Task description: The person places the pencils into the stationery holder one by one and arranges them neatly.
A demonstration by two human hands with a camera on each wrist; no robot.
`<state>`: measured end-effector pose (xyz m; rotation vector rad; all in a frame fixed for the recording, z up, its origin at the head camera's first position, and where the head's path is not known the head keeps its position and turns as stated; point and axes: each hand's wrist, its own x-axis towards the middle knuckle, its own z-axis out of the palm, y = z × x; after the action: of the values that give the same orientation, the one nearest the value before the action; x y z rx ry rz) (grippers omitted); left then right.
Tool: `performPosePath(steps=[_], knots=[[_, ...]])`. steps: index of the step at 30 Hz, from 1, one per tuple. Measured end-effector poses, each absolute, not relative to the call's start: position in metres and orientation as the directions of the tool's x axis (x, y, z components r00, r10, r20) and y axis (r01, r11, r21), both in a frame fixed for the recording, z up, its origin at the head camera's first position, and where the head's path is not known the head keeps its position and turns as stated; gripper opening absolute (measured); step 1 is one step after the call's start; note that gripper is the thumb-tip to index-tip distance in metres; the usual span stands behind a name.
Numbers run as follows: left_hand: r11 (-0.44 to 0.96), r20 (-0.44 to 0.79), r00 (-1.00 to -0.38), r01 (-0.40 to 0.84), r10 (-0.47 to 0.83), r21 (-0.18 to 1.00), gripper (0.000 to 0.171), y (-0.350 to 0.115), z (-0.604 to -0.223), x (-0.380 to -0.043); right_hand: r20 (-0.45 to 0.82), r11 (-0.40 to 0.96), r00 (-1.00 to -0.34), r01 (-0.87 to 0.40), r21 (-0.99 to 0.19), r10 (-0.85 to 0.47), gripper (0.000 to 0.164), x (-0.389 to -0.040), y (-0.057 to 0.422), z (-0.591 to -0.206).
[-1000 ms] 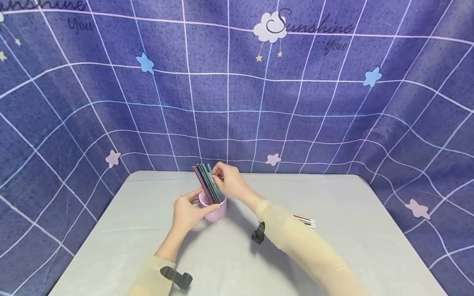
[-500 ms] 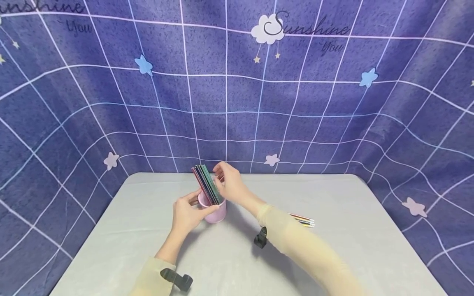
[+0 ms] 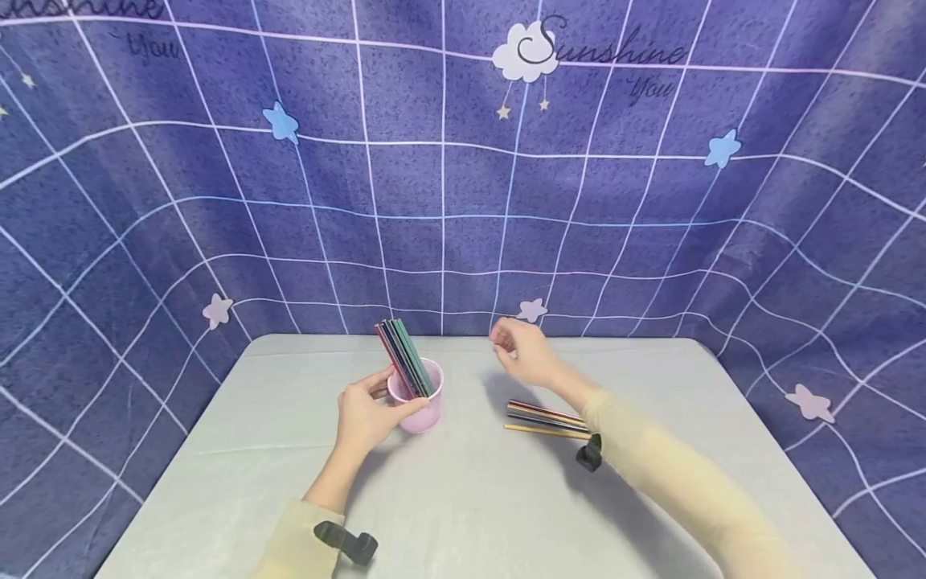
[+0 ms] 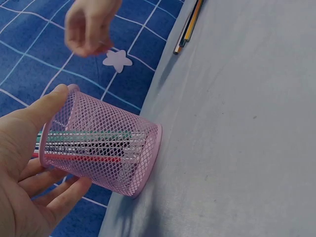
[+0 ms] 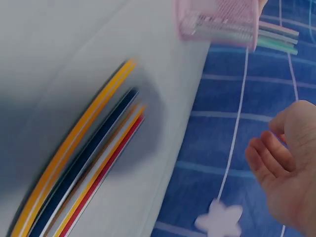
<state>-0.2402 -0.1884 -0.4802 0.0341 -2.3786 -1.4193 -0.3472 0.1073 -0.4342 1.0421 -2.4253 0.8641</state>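
My left hand [image 3: 365, 420] grips a pink mesh pen holder [image 3: 422, 418], thumb on the near side of the rim and fingers round the far side. Several pencils [image 3: 403, 358] in green, dark and red lean to the left inside it; their lower ends show through the mesh [image 4: 106, 143] in the left wrist view. To the right, my right hand [image 3: 531, 354] is in the air, fingers loosely curled and holding nothing. Near it several loose pencils [image 3: 542, 431] lie on the table, a yellow one [image 5: 70, 140] set a little apart from the dark, orange and red ones.
A pale grey cloth covers the table [image 3: 448, 507]. Behind it hangs a blue-purple curtain [image 3: 463, 185] with grid lines and stars. Black wrist devices [image 3: 346, 543] sit on both sleeves; the right forearm passes over the loose pencils' right ends.
My right hand has let go of a green pencil in the pen holder and moved right, away from it, above the loose pencils. My left hand keeps its hold.
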Motion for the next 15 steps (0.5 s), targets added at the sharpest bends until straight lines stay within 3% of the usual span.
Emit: performPosePath(steps=[8,15], knots=[[0.496,0.306,-0.929,0.170,-0.207,0.851,0.082,-0.189,-0.481,-0.240,0.407,0.632,-0.766,-0.641,-0.435,-0.497,0.010,-0.341,0.171,-0.450],[0.500,0.310,-0.929,0.175,-0.201,0.848,0.084,-0.189,-0.481,-0.241,0.308,0.659,-0.805,-0.592,-0.464,-0.506,0.010,-0.330,0.213,-0.479]])
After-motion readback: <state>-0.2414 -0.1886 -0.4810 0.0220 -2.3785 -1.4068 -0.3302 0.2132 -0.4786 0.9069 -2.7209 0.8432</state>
